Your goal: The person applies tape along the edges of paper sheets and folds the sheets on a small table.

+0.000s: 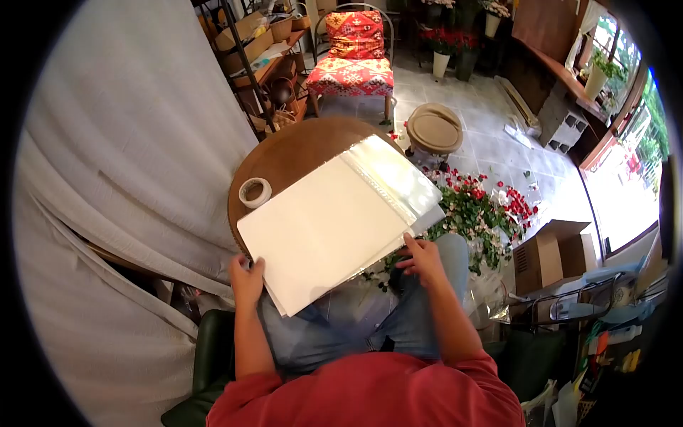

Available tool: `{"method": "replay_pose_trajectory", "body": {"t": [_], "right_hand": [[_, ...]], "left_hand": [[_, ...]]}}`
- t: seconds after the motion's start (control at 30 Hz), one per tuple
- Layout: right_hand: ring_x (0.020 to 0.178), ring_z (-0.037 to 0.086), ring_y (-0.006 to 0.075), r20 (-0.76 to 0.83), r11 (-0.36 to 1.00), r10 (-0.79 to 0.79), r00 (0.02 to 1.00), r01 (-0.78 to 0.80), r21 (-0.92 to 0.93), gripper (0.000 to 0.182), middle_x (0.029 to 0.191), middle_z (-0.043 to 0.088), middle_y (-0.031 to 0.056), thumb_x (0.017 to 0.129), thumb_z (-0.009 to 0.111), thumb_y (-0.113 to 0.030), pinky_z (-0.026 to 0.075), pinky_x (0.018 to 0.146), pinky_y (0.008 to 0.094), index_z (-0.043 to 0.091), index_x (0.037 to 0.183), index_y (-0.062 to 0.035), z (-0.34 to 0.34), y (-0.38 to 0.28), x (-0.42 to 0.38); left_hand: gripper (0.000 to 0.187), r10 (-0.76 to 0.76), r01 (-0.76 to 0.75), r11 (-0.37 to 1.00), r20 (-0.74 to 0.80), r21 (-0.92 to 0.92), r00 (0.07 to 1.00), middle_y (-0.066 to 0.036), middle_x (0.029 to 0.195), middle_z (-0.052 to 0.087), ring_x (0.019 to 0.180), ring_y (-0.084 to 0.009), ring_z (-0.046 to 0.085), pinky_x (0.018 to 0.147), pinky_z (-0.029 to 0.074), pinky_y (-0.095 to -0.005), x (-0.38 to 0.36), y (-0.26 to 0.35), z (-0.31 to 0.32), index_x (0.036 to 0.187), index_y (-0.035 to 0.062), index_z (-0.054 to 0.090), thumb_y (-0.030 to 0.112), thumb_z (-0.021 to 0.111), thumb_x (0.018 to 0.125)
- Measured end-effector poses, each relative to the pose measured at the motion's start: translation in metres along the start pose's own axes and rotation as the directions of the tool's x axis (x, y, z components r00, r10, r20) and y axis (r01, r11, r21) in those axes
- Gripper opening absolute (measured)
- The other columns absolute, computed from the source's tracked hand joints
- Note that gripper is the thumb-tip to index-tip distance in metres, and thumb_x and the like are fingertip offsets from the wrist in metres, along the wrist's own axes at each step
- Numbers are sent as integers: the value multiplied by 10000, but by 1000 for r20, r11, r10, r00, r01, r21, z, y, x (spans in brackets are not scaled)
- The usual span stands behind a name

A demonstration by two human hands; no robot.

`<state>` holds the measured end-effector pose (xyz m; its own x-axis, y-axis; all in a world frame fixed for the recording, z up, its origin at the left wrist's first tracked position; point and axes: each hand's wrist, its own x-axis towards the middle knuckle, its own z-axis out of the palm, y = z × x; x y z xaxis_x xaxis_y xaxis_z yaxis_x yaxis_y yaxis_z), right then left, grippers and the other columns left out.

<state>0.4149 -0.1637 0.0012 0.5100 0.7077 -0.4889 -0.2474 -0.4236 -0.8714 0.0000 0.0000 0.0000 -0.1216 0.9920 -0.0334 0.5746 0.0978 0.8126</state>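
Note:
A stack of white sheets (324, 228) with a clear plastic sleeve (395, 175) at its far right end lies slanted across the round wooden table (299, 144), its near corner hanging over my lap. At the left edge of the stack is my left hand (247, 281), thumb and fingers closed about the border. My right hand (425, 261) grips the near right edge, thumb on top and fingers curled below. Part of the fingers of both hands is hidden. A roll of white tape (255, 193) rests on the table beside the stack's upper left corner.
Red and pale flowers with green leaves (480, 213) lie on the floor to the right. Beyond the table stand a round stool (434, 129) and a patterned chair (352, 75). A cardboard box (555, 257) is at right; a white curtain (135, 142) hangs at left.

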Motion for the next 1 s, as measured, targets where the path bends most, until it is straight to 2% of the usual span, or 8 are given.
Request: {"method": "replay_pose_trajectory", "body": {"t": [0.07,0.17,0.37,0.63,0.83,0.87,0.93,1.0], "right_hand": [[695,710,200,60,907,93,994,-109,407,440,991,724,85,949,810,-350,517,537,332,658,1191,-16,11,9,26],[608,639,165,-151,854,23,988,59,517,368,914,701,54,952,808,-320,494,525,338,657,1124,-33,30,9,43],[561,584,143,-340,887,-182,922,303,347,308,829,666,53,888,857,-103,497,481,270,638,1082,-5,30,13,39],[549,619,144,-351,943,-179,919,263,206,284,824,695,57,891,850,-120,489,482,282,643,1036,10,44,7,10],[476,544,127,-272,876,-464,843,482,2,233,664,637,48,893,841,-139,376,426,300,683,843,25,53,26,15],[478,541,124,-171,936,-351,921,350,-38,262,663,640,55,914,826,-182,378,432,295,685,850,29,49,23,5],[487,544,116,17,985,-128,992,129,-114,371,657,651,76,975,771,-313,385,446,283,696,853,29,41,20,-12],[497,551,114,91,998,-40,995,44,-44,385,662,658,75,981,763,-337,392,453,278,700,854,21,34,23,-27]], "left_hand": [[464,-78,80,966,18,-245,997,-227,1308,667,1161,-284,673,946,560,-377,-26,-4,12,1330,-57,556,124,767,959],[397,-169,302,687,259,-661,951,-189,1213,724,1075,-229,710,910,561,-326,-51,-8,7,1303,-78,560,24,731,960],[266,155,-108,918,94,-382,983,-154,1022,779,880,-177,746,777,579,-315,-39,16,2,1191,-89,635,-12,715,950],[229,118,-64,970,229,-233,966,-123,906,769,750,-164,716,691,560,-318,70,1,10,1117,-87,670,36,734,933],[327,130,-126,991,256,-34,958,-181,1024,762,892,-257,741,808,585,-387,122,6,3,1183,-76,665,84,754,913],[327,132,-129,991,255,-30,958,-181,1024,762,892,-257,741,808,585,-387,124,11,0,1183,-76,665,84,754,913],[440,272,-308,800,147,514,951,-243,1258,683,1113,-354,691,977,547,-460,126,41,-10,1252,-68,642,152,775,895],[488,327,-362,811,157,459,932,-251,1338,626,1203,-388,628,1045,504,-476,140,71,-4,1289,-55,633,185,779,891]]}}
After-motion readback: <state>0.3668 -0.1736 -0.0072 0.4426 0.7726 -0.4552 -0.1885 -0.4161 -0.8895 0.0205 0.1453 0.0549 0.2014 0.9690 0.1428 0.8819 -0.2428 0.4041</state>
